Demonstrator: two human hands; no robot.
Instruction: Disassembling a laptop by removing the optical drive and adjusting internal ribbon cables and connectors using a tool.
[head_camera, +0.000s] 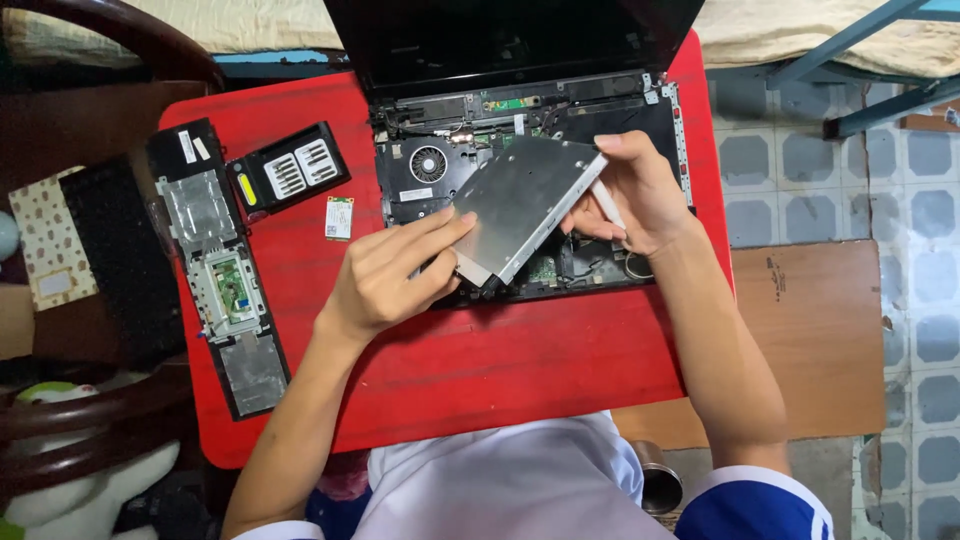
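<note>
Above a gutted laptop (530, 150) on a red table (480, 350), both hands pinch a silver optical drive (520, 205), left hand (390, 275) at seven o'clock, right hand (635, 195) at three; gripping its edges evenly seems the safest handling.

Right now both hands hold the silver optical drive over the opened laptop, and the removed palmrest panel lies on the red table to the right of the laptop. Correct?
Not quite. The head view shows the palmrest panel lying to the left of the laptop, not the right. The rest stands: left hand and right hand both hold the silver optical drive over the opened laptop on the red table.
</note>
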